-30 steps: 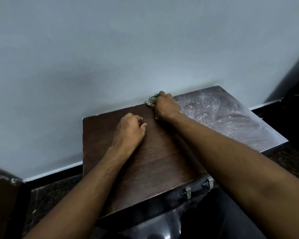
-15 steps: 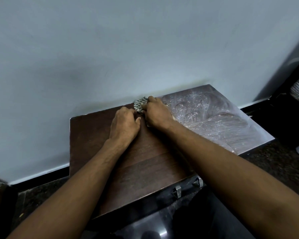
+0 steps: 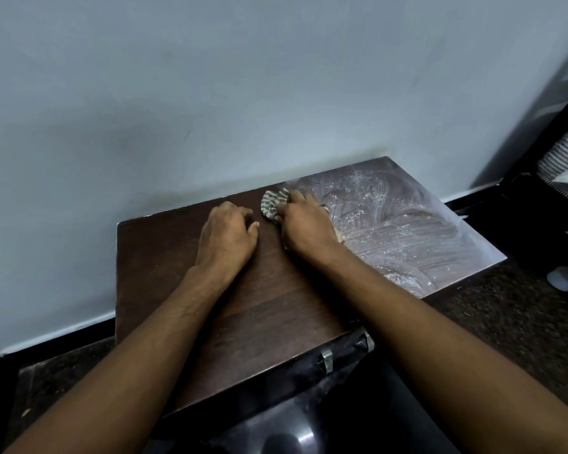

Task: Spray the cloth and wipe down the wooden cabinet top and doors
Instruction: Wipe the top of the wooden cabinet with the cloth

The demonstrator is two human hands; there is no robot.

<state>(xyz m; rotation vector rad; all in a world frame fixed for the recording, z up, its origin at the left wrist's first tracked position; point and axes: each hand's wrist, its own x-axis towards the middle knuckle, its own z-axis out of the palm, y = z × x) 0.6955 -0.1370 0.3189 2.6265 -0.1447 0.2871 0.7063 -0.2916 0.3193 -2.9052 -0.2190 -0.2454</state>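
- Low wooden cabinet top (image 3: 243, 309) against pale wall (image 3: 210, 93); dark floor at 3 and 9 o'clock.
- Near edge, 6 o'clock: metal door handles (image 3: 327, 360), doors mostly hidden.
- Left hand (image 3: 225, 239) resting on dry wood, fingers loosely curled, holding nothing.
- Right hand (image 3: 304, 226) nearer, pressing down on striped cloth (image 3: 273, 204); cloth bulging out at 11 o'clock of knuckles.
- Wet streaks at 2 o'clock; dry, unwiped wood toward 9 o'clock. Likely stroke direction.

Pale blue-grey wall (image 3: 243, 93), black skirting (image 3: 63, 335), dark speckled floor (image 3: 505, 322)

Wall (image 3: 276, 93) blocks behind; cabinet top (image 3: 164, 257) leftward lies open.
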